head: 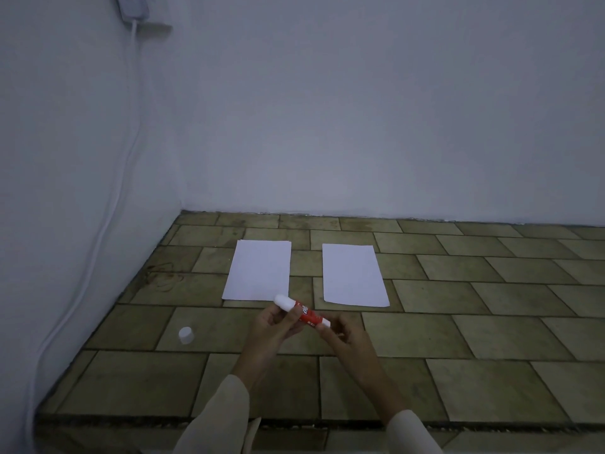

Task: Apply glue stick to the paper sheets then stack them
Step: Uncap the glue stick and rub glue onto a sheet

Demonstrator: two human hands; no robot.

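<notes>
Two white paper sheets lie side by side on the tiled floor, the left sheet (258,270) and the right sheet (353,275) with a gap between them. Just in front of them I hold a red glue stick (306,314) in both hands, its white glue end pointing up-left over the left sheet's near corner. My left hand (275,326) grips the stick's upper body. My right hand (340,334) pinches its white base end. The stick's white cap (186,334) stands on the floor to the left, apart from my hands.
A white wall runs along the back and the left side, meeting at a corner. A white cable (108,204) hangs down the left wall from a socket (131,6). A raised tile edge (294,424) crosses the floor near me.
</notes>
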